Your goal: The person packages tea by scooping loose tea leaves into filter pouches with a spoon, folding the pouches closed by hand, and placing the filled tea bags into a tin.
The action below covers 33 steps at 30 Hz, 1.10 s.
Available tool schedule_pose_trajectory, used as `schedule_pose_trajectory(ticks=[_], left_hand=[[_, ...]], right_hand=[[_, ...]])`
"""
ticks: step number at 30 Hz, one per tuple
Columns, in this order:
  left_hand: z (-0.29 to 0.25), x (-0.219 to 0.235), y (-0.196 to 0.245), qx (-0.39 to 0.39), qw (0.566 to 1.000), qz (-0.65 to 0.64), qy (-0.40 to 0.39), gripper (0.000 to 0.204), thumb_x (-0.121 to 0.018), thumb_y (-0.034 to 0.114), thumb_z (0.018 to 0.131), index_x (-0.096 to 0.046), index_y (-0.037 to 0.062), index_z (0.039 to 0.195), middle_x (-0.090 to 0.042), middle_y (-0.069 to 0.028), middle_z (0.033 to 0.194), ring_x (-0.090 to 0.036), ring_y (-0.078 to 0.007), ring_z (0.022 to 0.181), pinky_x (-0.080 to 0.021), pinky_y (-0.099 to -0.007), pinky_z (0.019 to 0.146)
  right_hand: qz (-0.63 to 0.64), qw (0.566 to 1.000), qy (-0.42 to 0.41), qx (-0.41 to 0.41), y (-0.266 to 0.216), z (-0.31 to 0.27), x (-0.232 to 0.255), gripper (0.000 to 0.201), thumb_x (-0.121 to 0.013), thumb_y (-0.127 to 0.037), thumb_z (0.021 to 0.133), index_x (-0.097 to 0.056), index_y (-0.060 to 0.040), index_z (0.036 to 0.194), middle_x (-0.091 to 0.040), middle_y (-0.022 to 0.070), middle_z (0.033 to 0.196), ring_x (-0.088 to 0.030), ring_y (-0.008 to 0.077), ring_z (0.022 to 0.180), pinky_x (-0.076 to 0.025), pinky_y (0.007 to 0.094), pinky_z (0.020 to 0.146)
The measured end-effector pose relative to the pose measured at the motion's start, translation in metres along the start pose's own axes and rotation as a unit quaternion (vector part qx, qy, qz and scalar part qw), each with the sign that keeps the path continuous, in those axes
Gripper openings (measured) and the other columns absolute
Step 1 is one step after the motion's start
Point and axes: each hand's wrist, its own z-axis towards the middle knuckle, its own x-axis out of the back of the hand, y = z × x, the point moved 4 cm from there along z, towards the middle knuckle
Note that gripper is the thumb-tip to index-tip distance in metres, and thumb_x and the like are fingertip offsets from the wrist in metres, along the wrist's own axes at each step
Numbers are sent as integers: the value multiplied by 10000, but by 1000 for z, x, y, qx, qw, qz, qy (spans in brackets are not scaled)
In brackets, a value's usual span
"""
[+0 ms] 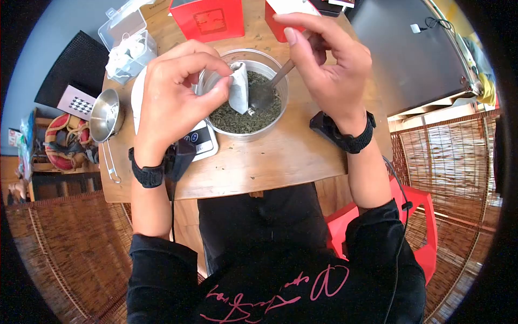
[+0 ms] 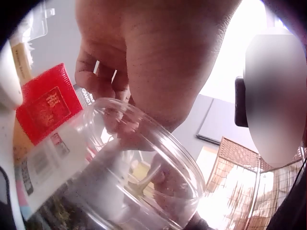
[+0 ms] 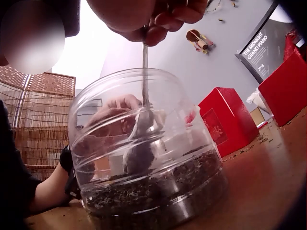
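Observation:
A clear round tub [image 1: 243,132] holds dark dried leaves [image 1: 229,120]. My left hand [image 1: 181,89] pinches the top of a small white bag [image 1: 239,92] between thumb and forefinger, over the leaves. My right hand [image 1: 337,67] grips the upper end of a metal spoon [image 1: 281,73], whose bowl is low in the tub beside the bag. In the right wrist view the spoon handle [image 3: 145,62] stands nearly upright, and the bag [image 3: 139,153] shows through the tub wall [image 3: 86,143]. The left wrist view shows the tub rim [image 2: 187,158] under my left hand [image 2: 148,52]; its fingertips are partly hidden.
Red boxes [image 1: 208,19] stand behind the tub. To the left are an open plastic case [image 1: 129,54] of white bags and a metal strainer [image 1: 105,116]. A white scale [image 1: 206,146] lies by the tub's left front, near the table's front edge [image 1: 259,189].

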Motion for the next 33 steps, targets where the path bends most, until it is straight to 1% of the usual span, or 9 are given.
schedule_pose_trajectory(ticks=[7,9,12,16,19,21,26,30,33], left_hand=[[-4,1,-3,1,998,-54,15,94,-774,42,806,-749,42,896,-681,7,841,-478,-59,658,-374,-228,587],[-7,3,-7,57,996,-63,18,86,-766,55,853,-750,40,936,-657,31,802,-482,-36,671,-377,-215,600],[-8,2,-7,70,989,-128,28,72,-755,65,891,-748,38,957,-633,51,778,-493,-21,685,-384,-201,617],[-9,0,-11,64,982,-174,21,107,-736,68,921,-735,20,1017,-739,-13,938,-616,-37,781,-455,-192,667],[-8,-1,-15,41,982,-184,16,123,-718,57,935,-723,4,1047,-760,-68,1046,-672,-74,866,-505,-209,722],[-10,-3,-15,46,981,-189,13,123,-711,55,941,-719,-1,1050,-759,-77,1054,-679,-87,882,-516,-218,744],[-12,-5,-14,54,977,-206,15,136,-701,48,947,-711,-12,1069,-757,-98,1066,-686,-113,912,-534,-247,816],[-7,4,-11,35,987,-152,32,169,-739,52,909,-725,-17,1063,-755,-98,1079,-679,-145,977,-527,-299,886],[-9,1,-12,18,991,-129,18,194,-777,51,864,-743,-11,1044,-755,-104,1073,-681,-176,999,-521,-331,909]], right_hand=[[58,989,-97,-91,6,-7,-13,259,-720,-51,869,-750,-71,1125,-520,-74,600,-370,1,508,-285,213,465],[77,980,-150,-108,7,-10,-18,278,-722,-57,870,-740,-52,1147,-560,-86,653,-386,-11,552,-296,198,488],[116,965,-187,-145,7,-13,-21,285,-723,-58,866,-740,-46,1150,-607,-63,746,-432,-11,633,-331,189,541],[144,951,-211,-172,5,-10,-21,239,-744,-69,864,-752,-43,1102,-648,-38,825,-473,6,694,-359,197,587],[146,949,-233,-152,2,-10,-21,169,-765,-92,866,-760,-41,1026,-676,-19,868,-505,29,720,-379,212,608],[137,945,-253,-156,0,-8,-21,126,-780,-109,865,-756,-42,969,-694,-9,873,-521,41,712,-384,219,601],[147,948,-234,-156,1,-11,-23,116,-780,-115,865,-745,-38,945,-682,-11,856,-528,40,704,-392,217,597],[139,958,-186,-169,6,-9,-19,122,-779,-128,864,-743,-37,938,-665,-16,836,-518,27,694,-395,203,592],[118,956,-209,-171,2,-9,-20,123,-775,-130,867,-745,-32,935,-658,-20,830,-505,22,678,-391,196,584]])
